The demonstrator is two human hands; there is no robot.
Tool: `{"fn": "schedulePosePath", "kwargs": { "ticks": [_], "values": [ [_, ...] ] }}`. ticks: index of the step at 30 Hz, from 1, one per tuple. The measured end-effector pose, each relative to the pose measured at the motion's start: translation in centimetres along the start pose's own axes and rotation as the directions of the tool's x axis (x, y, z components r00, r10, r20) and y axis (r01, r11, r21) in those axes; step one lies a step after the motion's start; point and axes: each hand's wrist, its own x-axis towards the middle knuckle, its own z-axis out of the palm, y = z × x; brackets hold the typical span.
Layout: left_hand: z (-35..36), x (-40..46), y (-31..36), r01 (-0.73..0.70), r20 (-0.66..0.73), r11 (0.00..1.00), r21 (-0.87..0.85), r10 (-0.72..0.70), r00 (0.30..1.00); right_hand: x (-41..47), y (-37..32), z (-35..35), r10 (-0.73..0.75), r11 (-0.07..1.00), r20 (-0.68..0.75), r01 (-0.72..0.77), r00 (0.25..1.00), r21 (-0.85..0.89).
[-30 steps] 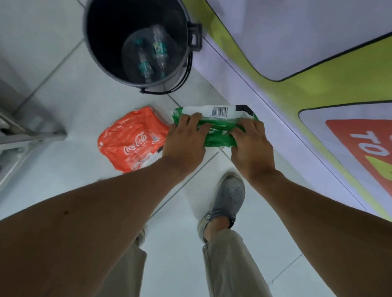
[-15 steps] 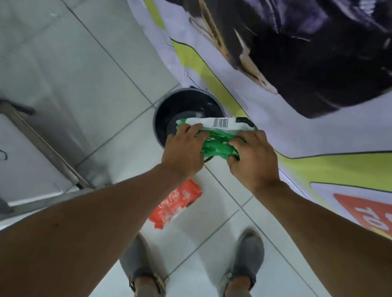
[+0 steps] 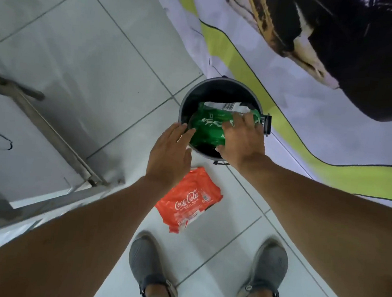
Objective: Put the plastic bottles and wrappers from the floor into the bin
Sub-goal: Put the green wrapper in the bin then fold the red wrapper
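Observation:
A dark round bin (image 3: 186, 106) stands on the tiled floor ahead of my feet. A green wrapper (image 3: 209, 128) with a white barcode end lies inside its mouth. My right hand (image 3: 242, 140) rests over the wrapper's right side, fingers spread on it. My left hand (image 3: 170, 153) hovers at the bin's near-left rim, fingers apart and holding nothing. A red Coca-Cola wrapper (image 3: 190, 201) lies flat on the floor just in front of the bin, between my arms. The bin's bottom is hidden by the green wrapper.
A large printed banner (image 3: 310, 91) in white, yellow-green and black covers the floor to the right, touching the bin. A metal frame (image 3: 52, 133) runs along the left. My two grey shoes (image 3: 149, 268) stand at the bottom.
Both hands carried the green wrapper from the floor to the bin and lowered it inside. My left hand has let go and drawn back; my right hand has spread open on it.

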Motion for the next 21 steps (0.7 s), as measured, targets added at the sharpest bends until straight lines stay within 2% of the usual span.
{"fn": "schedulePosePath", "kwargs": {
  "ticks": [3, 5, 7, 9, 11, 13, 15, 21],
  "values": [
    [-0.3, -4.8, -0.4, 0.109, 0.074, 0.994, 0.017, -0.11, 0.991, -3.4, -0.2, -0.6, -0.031, 0.999, -0.166, 0.036, 0.986, 0.028],
    [0.2, -7.8, -0.4, 0.17, 0.176, 0.984, 0.043, -0.175, 0.969, -6.0, -0.4, -0.4, -0.092, 0.991, -0.283, 0.116, 0.955, 0.072],
    [1.4, -10.5, -0.4, 0.214, 0.27, 0.974, 0.069, -0.225, 0.936, -8.5, -1.1, 1.0, -0.188, 0.963, -0.338, 0.241, 0.922, 0.124],
    [3.2, -12.6, -0.3, 0.224, 0.328, 0.97, 0.093, -0.242, 0.913, -10.6, -2.0, 3.2, -0.309, 0.914, -0.284, 0.366, 0.908, 0.174],
    [5.7, -14.4, -0.7, 0.241, 0.358, 0.963, 0.125, -0.27, 0.894, -11.7, -2.7, 6.8, -0.425, 0.878, -0.139, 0.444, 0.895, 0.176],
    [8.7, -15.8, -1.5, 0.268, 0.394, 0.95, 0.163, -0.311, 0.865, -11.6, -3.5, 10.8, -0.466, 0.881, 0.06, 0.456, 0.883, 0.129],
    [11.3, -16.4, -2.3, 0.273, 0.417, 0.943, 0.19, -0.329, 0.847, -10.6, -4.1, 13.7, -0.459, 0.888, 0.188, 0.456, 0.868, 0.062],
    [18.8, -15.9, -5.0, 0.308, 0.433, 0.928, 0.21, -0.37, 0.822, -5.1, -6.1, 21.8, -0.481, 0.86, 0.294, 0.509, 0.826, -0.022]
  ]
}}
